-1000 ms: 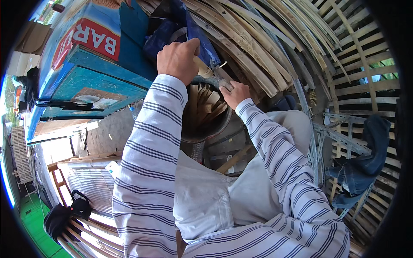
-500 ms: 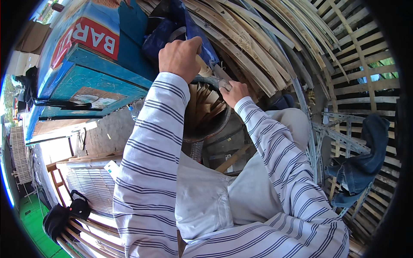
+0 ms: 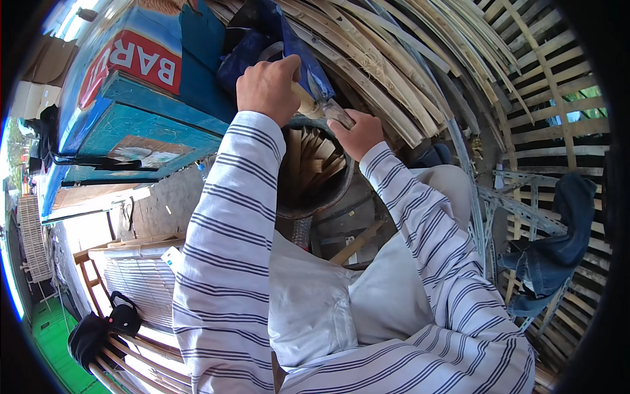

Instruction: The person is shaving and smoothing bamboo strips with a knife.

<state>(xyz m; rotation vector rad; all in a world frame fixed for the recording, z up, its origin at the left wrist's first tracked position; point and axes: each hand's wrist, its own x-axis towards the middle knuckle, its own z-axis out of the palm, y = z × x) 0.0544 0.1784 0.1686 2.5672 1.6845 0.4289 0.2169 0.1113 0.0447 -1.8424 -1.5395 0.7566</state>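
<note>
My left hand [image 3: 268,88] is closed round a pale, short bamboo piece [image 3: 306,102], whose cut end sticks out toward my right hand. My right hand [image 3: 359,134] wraps the worn handle of a knife [image 3: 338,114]; its blade points away from me and lies right beside the bamboo. Whether the blade touches the bamboo I cannot tell. Below both hands stands a dark round bucket [image 3: 336,194], with several split bamboo pieces [image 3: 314,157] upright in it.
Long bamboo strips [image 3: 387,79] lie heaped at the far right, next to a blue plastic bag [image 3: 305,49]. A blue-green wooden box [image 3: 151,125] stands at left. Dark jeans [image 3: 558,243] hang over a metal frame on the right, before a slatted bamboo wall [image 3: 545,85].
The knife has turned, its blade now pointing farther away from me, and my right hand has shifted slightly. My left hand has moved a little left with the bamboo piece.
</note>
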